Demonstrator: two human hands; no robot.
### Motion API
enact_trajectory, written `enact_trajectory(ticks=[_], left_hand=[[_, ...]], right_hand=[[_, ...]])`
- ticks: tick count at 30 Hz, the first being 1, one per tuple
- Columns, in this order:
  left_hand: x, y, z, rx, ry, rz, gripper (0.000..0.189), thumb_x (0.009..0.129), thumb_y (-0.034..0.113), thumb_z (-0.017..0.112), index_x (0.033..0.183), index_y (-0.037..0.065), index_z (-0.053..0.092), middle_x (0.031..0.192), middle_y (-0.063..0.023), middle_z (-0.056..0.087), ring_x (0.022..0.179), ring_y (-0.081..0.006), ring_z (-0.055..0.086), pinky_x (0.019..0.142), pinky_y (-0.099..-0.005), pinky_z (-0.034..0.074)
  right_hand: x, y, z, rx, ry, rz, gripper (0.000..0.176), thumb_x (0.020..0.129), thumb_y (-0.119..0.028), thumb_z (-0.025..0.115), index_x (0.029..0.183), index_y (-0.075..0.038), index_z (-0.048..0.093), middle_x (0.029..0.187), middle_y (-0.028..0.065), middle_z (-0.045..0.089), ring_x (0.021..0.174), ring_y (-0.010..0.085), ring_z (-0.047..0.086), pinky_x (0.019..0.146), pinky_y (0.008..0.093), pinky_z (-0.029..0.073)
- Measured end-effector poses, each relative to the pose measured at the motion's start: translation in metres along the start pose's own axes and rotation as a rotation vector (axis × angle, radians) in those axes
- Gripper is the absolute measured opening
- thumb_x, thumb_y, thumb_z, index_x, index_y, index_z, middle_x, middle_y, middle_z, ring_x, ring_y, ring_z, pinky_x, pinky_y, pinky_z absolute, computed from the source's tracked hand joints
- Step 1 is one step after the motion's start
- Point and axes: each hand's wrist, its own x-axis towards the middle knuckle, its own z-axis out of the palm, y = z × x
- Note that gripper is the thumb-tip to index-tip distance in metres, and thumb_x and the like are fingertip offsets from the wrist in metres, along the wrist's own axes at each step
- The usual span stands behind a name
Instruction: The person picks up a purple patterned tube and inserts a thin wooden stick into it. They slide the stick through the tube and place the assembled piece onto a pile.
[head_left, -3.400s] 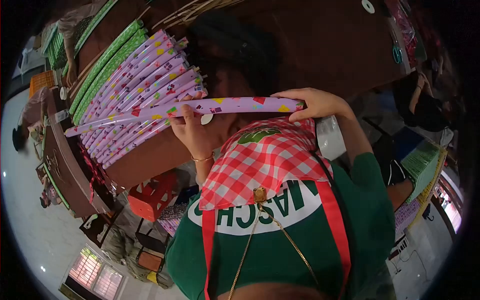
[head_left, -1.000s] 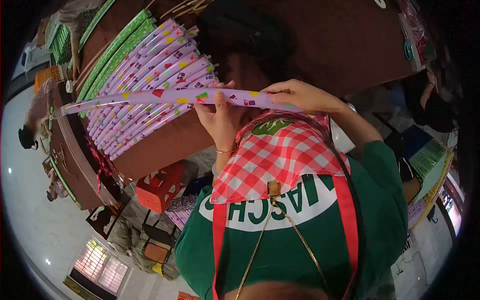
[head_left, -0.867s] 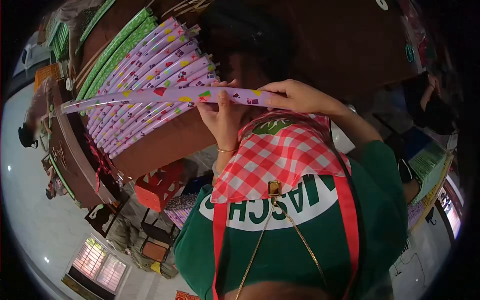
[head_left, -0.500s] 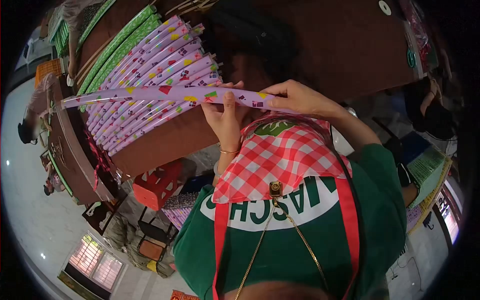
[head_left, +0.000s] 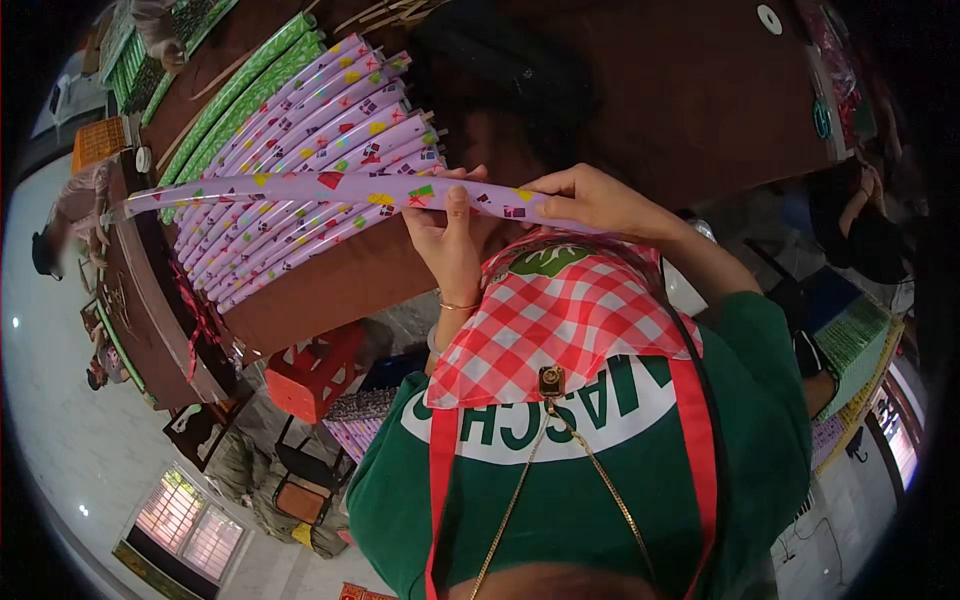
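Note:
I hold a long purple roll (head_left: 300, 187) printed with small coloured shapes, level in front of my chest. My left hand (head_left: 450, 245), a thin bracelet on its wrist, grips the roll near its middle with the thumb across it. My right hand (head_left: 590, 200) pinches the roll's right end. The roll's left end reaches out over a stack of several matching purple rolls (head_left: 300, 110), which lie side by side on a brown table (head_left: 650, 90). A red-and-white checked cloth (head_left: 560, 320) hangs at my chest.
Green patterned rolls (head_left: 240, 90) lie beyond the purple stack. A white tape ring (head_left: 768, 18) sits on the far table. A red stool (head_left: 315, 375) stands below the table edge. Another person (head_left: 870, 215) sits at the right, and someone else (head_left: 45, 250) stands far left.
The held roll has shifted a little to the left over the stack. My left hand has slid right along it, closer to my right hand.

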Motion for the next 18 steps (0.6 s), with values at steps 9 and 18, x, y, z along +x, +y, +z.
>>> enact_trajectory(ticks=[9, 18], left_hand=[[0.0, -0.002, -0.002, 0.013, 0.005, -0.002, 0.037, 0.086, 0.01, 0.057, 0.114, 0.001, 0.034, 0.104, -0.0132, 0.052, 0.097, -0.0272, 0.057, 0.077, -0.036, 0.05], [0.002, -0.004, -0.005, 0.09, 0.034, 0.064, 0.028, 0.089, 0.012, 0.052, 0.111, 0.0, 0.04, 0.102, -0.0121, 0.055, 0.093, -0.0253, 0.059, 0.077, -0.035, 0.05]], right_hand=[[0.005, 0.011, 0.004, -0.087, 0.064, -0.125, 0.032, 0.084, -0.017, 0.052, 0.11, 0.002, 0.057, 0.079, 0.0048, 0.062, 0.07, 0.0075, 0.054, 0.065, 0.0234, 0.045], [0.002, 0.006, -0.002, 0.028, -0.029, -0.071, 0.04, 0.08, -0.008, 0.044, 0.117, 0.003, 0.052, 0.094, 0.0113, 0.063, 0.085, 0.0133, 0.056, 0.08, 0.0231, 0.042]])
